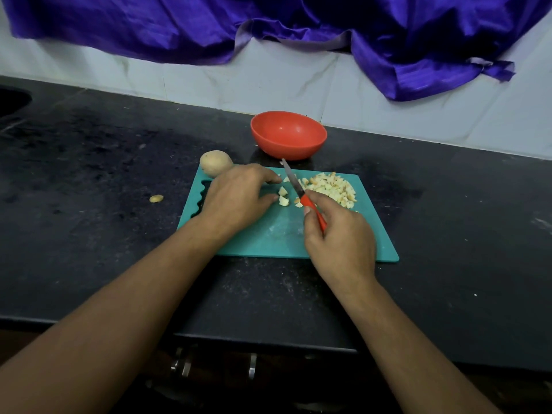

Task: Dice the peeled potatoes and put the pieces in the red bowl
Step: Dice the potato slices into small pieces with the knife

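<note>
A black, speckled stone worktop (89, 162) ran across the view, dusted with pale smears and crumbs. Behind it stood a white tiled wall (209, 82), with a shiny purple cloth (268, 25) draped in folds over its upper part. Below the worktop's front edge, metal handles (252, 370) showed dimly.

A teal cutting board (268, 237) lay in the middle of the worktop. The red bowl (286, 150) stood on the worktop at the board's 12 o'clock, just beyond its far edge. A whole potato (215, 167) rested at the board's 10 o'clock corner. A heap of diced potato pieces (330, 188) sat at 1 o'clock on the board. A small potato scrap (156, 198) lay on the worktop at 9 o'clock, well off the board.

The hands were apart. The left hand (239, 195) lay palm down on the board, fingers loosely spread and gripping nothing, its fingertips just beside a few loose dice (282, 191). The right hand (340, 237) gripped the red handle of a knife (298, 191), whose blade pointed toward 11 o'clock between the loose dice and the heap
</note>
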